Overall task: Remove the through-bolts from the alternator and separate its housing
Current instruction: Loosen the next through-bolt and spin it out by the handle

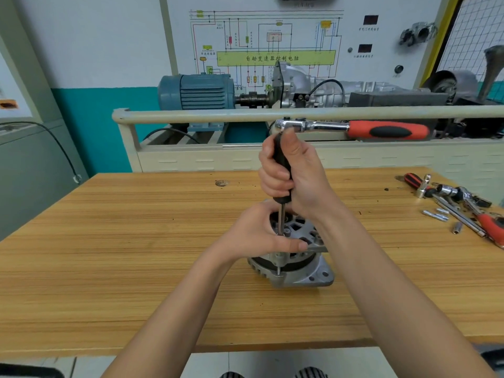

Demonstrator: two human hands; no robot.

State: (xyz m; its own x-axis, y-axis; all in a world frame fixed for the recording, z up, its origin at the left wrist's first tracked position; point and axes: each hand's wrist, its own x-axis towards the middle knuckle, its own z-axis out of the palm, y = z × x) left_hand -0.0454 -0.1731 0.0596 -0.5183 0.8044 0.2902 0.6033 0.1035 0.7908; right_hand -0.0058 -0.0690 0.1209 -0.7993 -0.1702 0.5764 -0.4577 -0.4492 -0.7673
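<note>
The alternator (294, 257) sits upright at the middle of the wooden workbench (136, 255), nearer my edge than the far one, its flanged housing flat on the wood and the ribbed end cover facing up. A through-bolt (278, 264) shows on the near side, running down the outside of the casing. My left hand (259, 236) rests over the top cover from the left, fingers curled around its rim and the thumb laid straight along the near edge, pressing on it. My right hand (291, 175) is wrapped tight around the black extension handle (282, 170), all fingers curled together on it, holding it vertical. Its thin steel shaft (281, 219) drops to the top cover between my hands; I cannot tell exactly what the tip sits on. At the handle's upper end sits a ratchet (351, 128), its red-and-black grip pointing right, level.

At the right end of the bench lie loose tools (461, 205): another ratchet with a red handle, sockets, and several small metal pieces. Behind the bench stands a trainer rig with a blue electric motor (196, 92) and a wiring diagram board (267, 42).
</note>
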